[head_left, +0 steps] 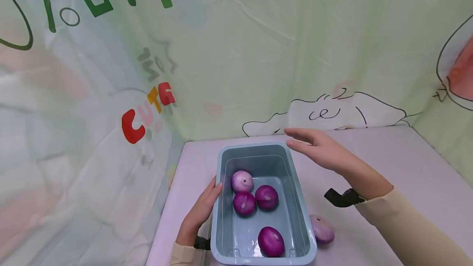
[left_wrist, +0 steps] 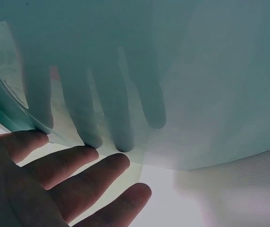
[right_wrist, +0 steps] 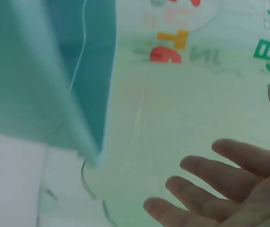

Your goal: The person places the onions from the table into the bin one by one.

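A blue-grey plastic bin (head_left: 292, 216) stands in front of me, with several purple onions inside. A paler onion (head_left: 242, 181) and two darker ones, one of them a deep purple onion (head_left: 267, 197), cluster toward the far left of the bin. Another purple onion (head_left: 271, 241) lies alone near its front. My left hand (head_left: 201, 208) is at the bin's left side, its extended fingers (left_wrist: 90, 187) right at the outer wall. My right hand (head_left: 325, 151) is raised beside the far right corner, fingers spread and holding nothing.
Outside the bin, a pale purple onion (head_left: 322, 230) lies against its right side on the light tablecloth (head_left: 399, 167). Printed fabric walls (head_left: 236, 65) rise behind and on both sides of the table.
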### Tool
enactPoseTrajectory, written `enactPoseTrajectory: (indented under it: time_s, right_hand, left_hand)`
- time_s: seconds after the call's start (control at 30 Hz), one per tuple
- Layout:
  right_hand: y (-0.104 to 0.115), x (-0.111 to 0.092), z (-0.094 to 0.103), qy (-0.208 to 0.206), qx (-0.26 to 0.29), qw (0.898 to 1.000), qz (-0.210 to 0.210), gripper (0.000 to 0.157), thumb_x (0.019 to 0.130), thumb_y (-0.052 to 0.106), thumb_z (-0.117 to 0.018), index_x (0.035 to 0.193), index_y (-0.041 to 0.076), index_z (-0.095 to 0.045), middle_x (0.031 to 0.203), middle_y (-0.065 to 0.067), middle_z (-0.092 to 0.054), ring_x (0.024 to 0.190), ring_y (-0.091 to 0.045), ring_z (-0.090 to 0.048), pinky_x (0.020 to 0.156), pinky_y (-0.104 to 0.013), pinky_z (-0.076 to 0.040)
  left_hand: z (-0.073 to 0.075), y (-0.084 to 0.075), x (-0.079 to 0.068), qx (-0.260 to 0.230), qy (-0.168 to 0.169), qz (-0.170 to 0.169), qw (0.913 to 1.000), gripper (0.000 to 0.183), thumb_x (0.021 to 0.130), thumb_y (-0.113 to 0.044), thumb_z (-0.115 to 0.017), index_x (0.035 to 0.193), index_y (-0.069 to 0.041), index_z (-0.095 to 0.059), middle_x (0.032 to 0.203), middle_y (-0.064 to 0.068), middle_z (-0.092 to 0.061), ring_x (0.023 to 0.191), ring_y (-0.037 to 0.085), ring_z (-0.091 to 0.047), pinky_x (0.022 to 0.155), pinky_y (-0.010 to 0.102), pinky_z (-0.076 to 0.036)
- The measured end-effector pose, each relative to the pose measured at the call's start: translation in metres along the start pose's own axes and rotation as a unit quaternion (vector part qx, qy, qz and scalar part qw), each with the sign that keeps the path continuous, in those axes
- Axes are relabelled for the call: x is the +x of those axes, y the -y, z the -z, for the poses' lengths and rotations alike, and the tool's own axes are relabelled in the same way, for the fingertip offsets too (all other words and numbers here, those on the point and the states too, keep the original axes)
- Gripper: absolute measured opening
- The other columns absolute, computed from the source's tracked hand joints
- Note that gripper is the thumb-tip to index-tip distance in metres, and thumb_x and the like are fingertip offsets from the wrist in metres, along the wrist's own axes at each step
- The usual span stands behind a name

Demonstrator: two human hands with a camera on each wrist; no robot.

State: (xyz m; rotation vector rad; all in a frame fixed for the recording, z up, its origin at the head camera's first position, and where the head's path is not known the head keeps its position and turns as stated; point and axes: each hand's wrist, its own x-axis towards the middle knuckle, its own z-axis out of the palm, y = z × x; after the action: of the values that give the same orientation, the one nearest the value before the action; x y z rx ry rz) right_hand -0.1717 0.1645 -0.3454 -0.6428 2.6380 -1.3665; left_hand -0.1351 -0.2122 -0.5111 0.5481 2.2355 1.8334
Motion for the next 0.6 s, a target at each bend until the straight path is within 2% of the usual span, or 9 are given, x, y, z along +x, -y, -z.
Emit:
enactPoseTrajectory:
  time_s: [0.27,0.4,0.6]
  right_hand:
    - [-0.037,-0.022,-0.002,-0.045,-0.06,0.997,-0.025,0.076,0.105,0.044,-0.06,0.159,-0.004,-0.034,0.16,-0.026,-0.037,0.146,-0.048,-0.031,0.109,-0.069,-0.031]
    - [-0.051,-0.031,-0.007,-0.053,-0.092,0.993,-0.058,0.081,0.105,0.049,-0.058,0.16,-0.004,-0.031,0.16,-0.029,-0.034,0.145,-0.052,-0.03,0.108,-0.072,-0.03]
    - [-0.07,-0.045,-0.017,-0.059,-0.112,0.988,-0.091,0.083,0.104,0.053,-0.057,0.16,-0.004,-0.031,0.158,-0.033,-0.035,0.142,-0.057,-0.032,0.104,-0.075,-0.032]
  left_hand:
    - [0.001,0.001,-0.001,-0.006,0.001,-0.001,1.0,0.059,0.114,-0.037,-0.033,0.168,-0.024,-0.015,0.17,0.015,-0.019,0.145,0.049,-0.032,0.1,0.071,-0.04]
    - [0.001,0.002,0.0,-0.011,0.002,-0.001,0.9999,0.059,0.114,-0.038,-0.033,0.168,-0.025,-0.014,0.17,0.014,-0.019,0.146,0.048,-0.031,0.101,0.072,-0.039]
    - [0.001,0.001,0.0,-0.012,0.003,0.002,0.9999,0.06,0.114,-0.039,-0.033,0.169,-0.024,-0.014,0.17,0.014,-0.018,0.146,0.049,-0.03,0.1,0.072,-0.039]
